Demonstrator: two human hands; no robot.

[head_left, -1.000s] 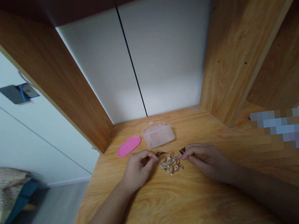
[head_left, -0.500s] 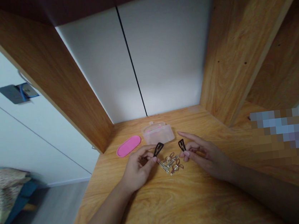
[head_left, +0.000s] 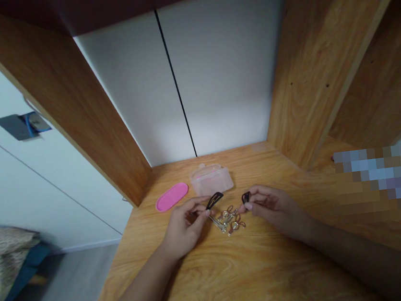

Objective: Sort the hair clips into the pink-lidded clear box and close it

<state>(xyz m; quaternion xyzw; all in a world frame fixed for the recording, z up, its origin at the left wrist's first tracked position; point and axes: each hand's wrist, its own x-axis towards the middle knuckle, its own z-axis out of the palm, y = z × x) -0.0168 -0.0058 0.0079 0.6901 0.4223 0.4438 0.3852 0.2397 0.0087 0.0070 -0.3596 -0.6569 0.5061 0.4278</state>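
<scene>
My left hand pinches a black hair clip between thumb and fingers, holding it just above the wooden desk. A second, smaller black hair clip is pinched in my right hand, a little to the right. Between the two hands a small pile of silver clips lies on the desk. Behind them stands a clear plastic box with pink contents, and its pink oval lid lies flat to the left.
Wooden side panels close in the desk on the left and right, with a white back wall behind. A blurred patch covers the far right. The floor and a bed lie beyond the desk's left edge.
Both hands have lifted from the pile of silver clips, each with a black clip. The right forefinger, stretched out half a second ago, has curled back onto its clip.
</scene>
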